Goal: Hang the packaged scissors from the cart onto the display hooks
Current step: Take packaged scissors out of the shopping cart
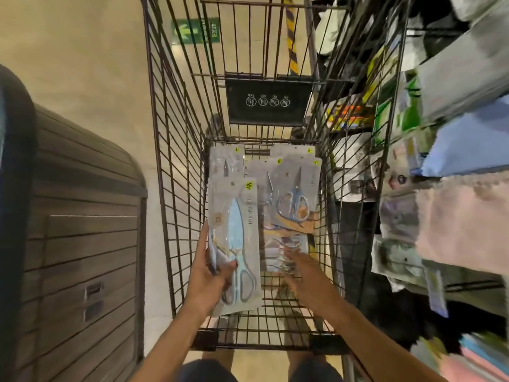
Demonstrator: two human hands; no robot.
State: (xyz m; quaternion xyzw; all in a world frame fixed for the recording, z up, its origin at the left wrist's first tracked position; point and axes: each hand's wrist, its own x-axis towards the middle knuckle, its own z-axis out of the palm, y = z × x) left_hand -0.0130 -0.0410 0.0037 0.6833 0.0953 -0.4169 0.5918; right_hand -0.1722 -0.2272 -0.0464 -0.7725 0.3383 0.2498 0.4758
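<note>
Left hand (210,274) grips scissors pack (237,244) over cart (176,166).

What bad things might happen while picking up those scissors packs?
1. The left hand grips the blue pack near its lower end only, so the pack might tilt or slip back into the cart.
2. The right hand reaches with spread fingers toward overlapping packs; it may drag several at once.
3. A pack corner might snag in the cart's wire gaps.
</note>
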